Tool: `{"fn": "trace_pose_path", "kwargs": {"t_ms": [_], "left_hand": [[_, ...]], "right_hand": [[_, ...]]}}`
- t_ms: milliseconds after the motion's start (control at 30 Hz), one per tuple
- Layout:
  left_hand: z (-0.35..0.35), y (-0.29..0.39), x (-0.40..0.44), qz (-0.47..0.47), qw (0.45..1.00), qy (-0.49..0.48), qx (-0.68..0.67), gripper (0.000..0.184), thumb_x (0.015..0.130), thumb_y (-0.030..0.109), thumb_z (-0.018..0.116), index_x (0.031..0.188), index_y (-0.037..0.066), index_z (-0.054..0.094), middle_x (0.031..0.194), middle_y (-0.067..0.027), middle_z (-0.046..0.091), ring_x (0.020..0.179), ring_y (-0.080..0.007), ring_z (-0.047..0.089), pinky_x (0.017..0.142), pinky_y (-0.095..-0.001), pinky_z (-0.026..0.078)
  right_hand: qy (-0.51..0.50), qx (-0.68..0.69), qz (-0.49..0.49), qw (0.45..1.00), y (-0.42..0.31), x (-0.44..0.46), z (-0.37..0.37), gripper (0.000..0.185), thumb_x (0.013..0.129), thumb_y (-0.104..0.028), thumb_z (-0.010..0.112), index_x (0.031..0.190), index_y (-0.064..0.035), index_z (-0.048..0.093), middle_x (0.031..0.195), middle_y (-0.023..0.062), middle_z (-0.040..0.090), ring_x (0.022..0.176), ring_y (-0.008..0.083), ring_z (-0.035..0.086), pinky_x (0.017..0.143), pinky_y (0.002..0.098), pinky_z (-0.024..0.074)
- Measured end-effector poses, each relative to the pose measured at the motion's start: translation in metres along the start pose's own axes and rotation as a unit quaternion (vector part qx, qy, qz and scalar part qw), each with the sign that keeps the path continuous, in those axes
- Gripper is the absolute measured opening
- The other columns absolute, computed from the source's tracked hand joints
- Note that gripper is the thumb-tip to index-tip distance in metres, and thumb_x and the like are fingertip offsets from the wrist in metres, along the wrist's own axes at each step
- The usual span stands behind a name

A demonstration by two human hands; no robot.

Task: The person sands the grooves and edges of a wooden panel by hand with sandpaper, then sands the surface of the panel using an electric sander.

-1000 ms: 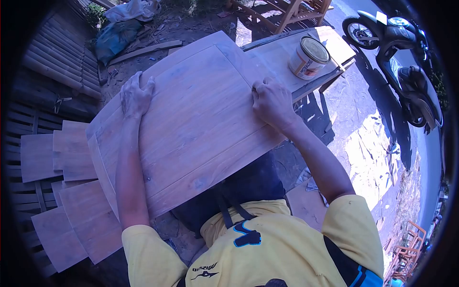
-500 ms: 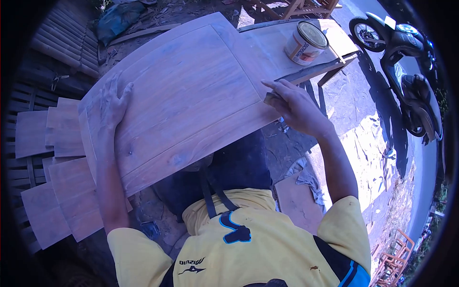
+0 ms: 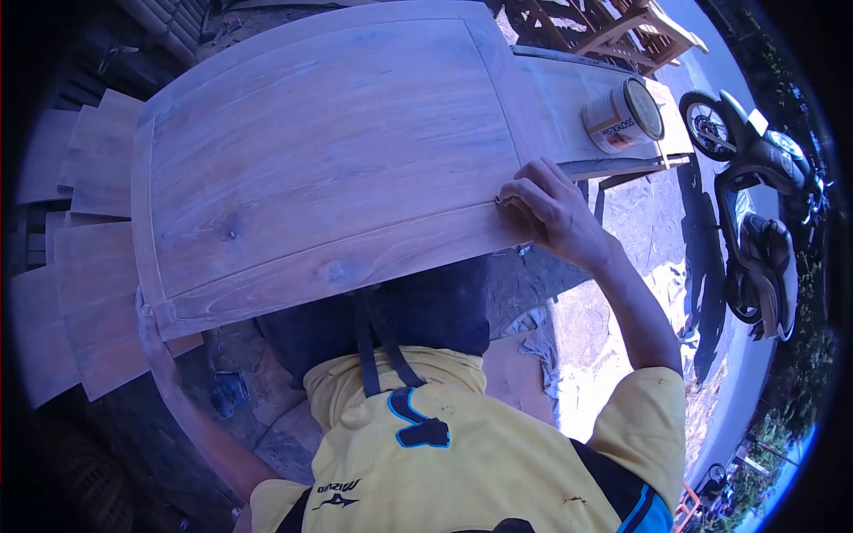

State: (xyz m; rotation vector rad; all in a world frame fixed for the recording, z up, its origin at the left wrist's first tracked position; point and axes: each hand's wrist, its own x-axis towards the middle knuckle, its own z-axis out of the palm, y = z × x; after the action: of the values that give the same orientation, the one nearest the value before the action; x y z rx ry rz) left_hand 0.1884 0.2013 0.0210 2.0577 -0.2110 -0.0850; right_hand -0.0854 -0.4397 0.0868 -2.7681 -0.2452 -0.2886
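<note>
A large framed wooden panel [image 3: 338, 133] with a curved far edge lies in front of me, whitish dust smeared over its grain. My left hand [image 3: 149, 322] is at its near left corner, the thumb against the edge and the other fingers mostly hidden. At the near right end, my right hand [image 3: 553, 211] is closed, fingers bent down against the panel's surface and edge. A small dark piece [image 3: 508, 206] shows a little under those fingertips; its kind is not clear.
A labelled tin can [image 3: 622, 117] stands on the wooden table [image 3: 555, 98] beyond the panel. Several thin boards [image 3: 98, 298] lie at the left. Wooden furniture frames [image 3: 635, 35] are at the back, and a parked motorbike [image 3: 764, 213] stands on the right.
My left hand has left the panel's top for its near left corner. The right hand's extended finger has curled in. The whole view has turned somewhat.
</note>
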Motion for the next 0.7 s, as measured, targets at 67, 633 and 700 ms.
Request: {"fn": "trace_pose_path", "kwargs": {"t_ms": [67, 633, 700], "left_hand": [[0.007, -0.017, -0.004, -0.076, 0.989, 0.051, -0.120, 0.064, 0.117, 0.041, 0.045, 0.164, -0.003, 0.040, 0.165, -0.0181, 0.046, 0.154, -0.0279, 0.042, 0.127, -0.0424, 0.033], [0.030, 0.004, -0.011, -0.073, 0.985, 0.122, -0.095, 0.055, 0.117, 0.032, 0.044, 0.156, -0.007, 0.052, 0.158, -0.0164, 0.056, 0.148, -0.0243, 0.049, 0.125, -0.0381, 0.033], [0.034, 0.005, -0.013, -0.075, 0.982, 0.127, -0.115, 0.054, 0.117, 0.031, 0.044, 0.154, -0.008, 0.055, 0.155, -0.0169, 0.059, 0.145, -0.0242, 0.052, 0.123, -0.0374, 0.035]], "right_hand": [[-0.022, 0.000, -0.025, 0.999, -0.008, 0.014, 0.001, 0.043, 0.078, 0.000, 0.081, 0.116, -0.0073, 0.062, 0.107, 0.0102, 0.056, 0.101, 0.0323, 0.059, 0.087, 0.0443, 0.0528], [-0.066, 0.035, -0.091, 0.993, -0.049, 0.068, 0.017, 0.022, 0.093, -0.006, 0.074, 0.112, -0.0078, 0.063, 0.100, 0.0091, 0.057, 0.095, 0.0296, 0.060, 0.090, 0.0448, 0.0512], [-0.070, 0.012, -0.083, 0.994, -0.044, 0.061, 0.010, 0.021, 0.094, -0.005, 0.074, 0.112, -0.0088, 0.064, 0.099, 0.0083, 0.057, 0.095, 0.0294, 0.060, 0.090, 0.0436, 0.0509]]}}
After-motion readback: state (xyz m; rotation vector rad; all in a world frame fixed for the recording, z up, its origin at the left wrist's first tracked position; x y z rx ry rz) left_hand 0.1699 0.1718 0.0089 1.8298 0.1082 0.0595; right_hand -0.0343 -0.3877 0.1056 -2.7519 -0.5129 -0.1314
